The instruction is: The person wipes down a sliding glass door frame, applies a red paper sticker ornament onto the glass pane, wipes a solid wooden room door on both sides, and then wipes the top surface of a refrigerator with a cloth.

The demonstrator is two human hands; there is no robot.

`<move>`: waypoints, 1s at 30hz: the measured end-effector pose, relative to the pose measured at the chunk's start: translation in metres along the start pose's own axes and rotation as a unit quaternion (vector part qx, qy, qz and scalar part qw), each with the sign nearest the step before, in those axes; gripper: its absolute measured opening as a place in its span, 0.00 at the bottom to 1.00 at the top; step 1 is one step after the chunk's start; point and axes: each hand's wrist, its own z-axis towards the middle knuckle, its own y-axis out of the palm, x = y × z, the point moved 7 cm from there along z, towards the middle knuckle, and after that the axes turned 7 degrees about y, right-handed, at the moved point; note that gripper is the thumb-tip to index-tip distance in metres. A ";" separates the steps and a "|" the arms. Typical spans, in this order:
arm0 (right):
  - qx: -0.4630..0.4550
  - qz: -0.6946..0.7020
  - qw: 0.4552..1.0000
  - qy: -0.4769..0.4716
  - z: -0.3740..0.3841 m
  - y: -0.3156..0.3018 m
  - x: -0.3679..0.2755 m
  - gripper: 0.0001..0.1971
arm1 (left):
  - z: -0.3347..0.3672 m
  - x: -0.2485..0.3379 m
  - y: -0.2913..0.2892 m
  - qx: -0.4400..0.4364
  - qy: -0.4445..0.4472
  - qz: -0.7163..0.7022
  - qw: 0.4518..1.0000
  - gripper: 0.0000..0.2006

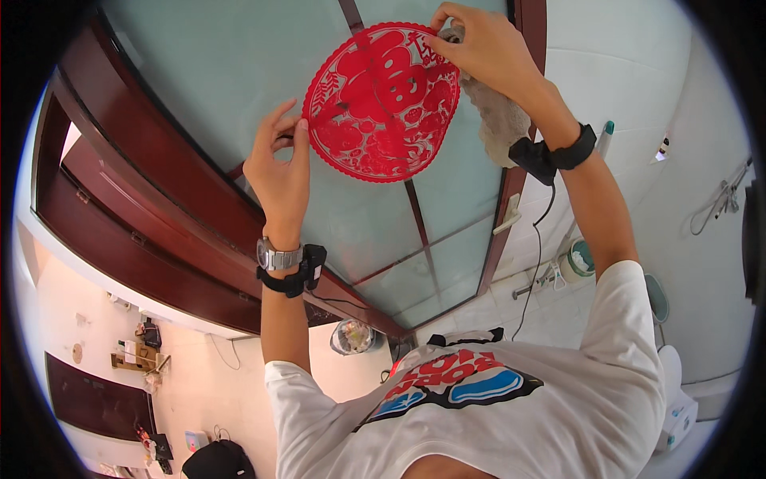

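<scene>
head view: l hand [281, 164] & r hand [493, 54] both up, well apart, w/ a red cutout [383, 104] stretched btwn them. cutout's roundish, scalloped edge, pierced pattern, in front of the glass door [455, 176]; can't tell if it touches the glass. l hand pinches its left edge btwn thumb & fingers; r hand has thumb & index clamped on its upper right edge, w/ a grey cloth [499, 120] hanging from the same hand, just beside the cutout. l wrist: silver watch [279, 257] plus black strap [279, 285]; r wrist: a black band [576, 148], w/ a thin cable [537, 239] running down. door's got dark red framing, white handle [507, 214] below the cloth. off to the right: bucket [588, 254] on the floor [499, 307], shower head [728, 197] by the wall. bin [341, 346] w/ clear liner near door's bottom edge.
</scene>
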 end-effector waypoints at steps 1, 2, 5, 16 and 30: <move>0.007 -0.005 1.000 -0.002 0.004 -0.003 0.006 0.15 | 0.005 0.011 0.003 0.019 0.044 0.045 0.998 0.16; 0.055 -0.032 0.997 -0.033 0.012 -0.009 0.014 0.15 | 0.012 0.023 0.007 0.039 0.088 0.090 0.991 0.16; 0.120 -0.071 0.987 -0.073 0.007 -0.010 0.019 0.16 | 0.020 0.044 0.006 0.067 0.156 0.186 0.968 0.16; 0.141 -0.074 0.986 -0.052 0.000 0.001 0.031 0.15 | 0.022 0.043 0.010 0.106 0.179 0.233 0.950 0.14; 0.175 -0.024 0.980 -0.088 0.010 0.010 0.033 0.19 | 0.016 0.044 0.013 0.166 0.253 0.283 0.910 0.26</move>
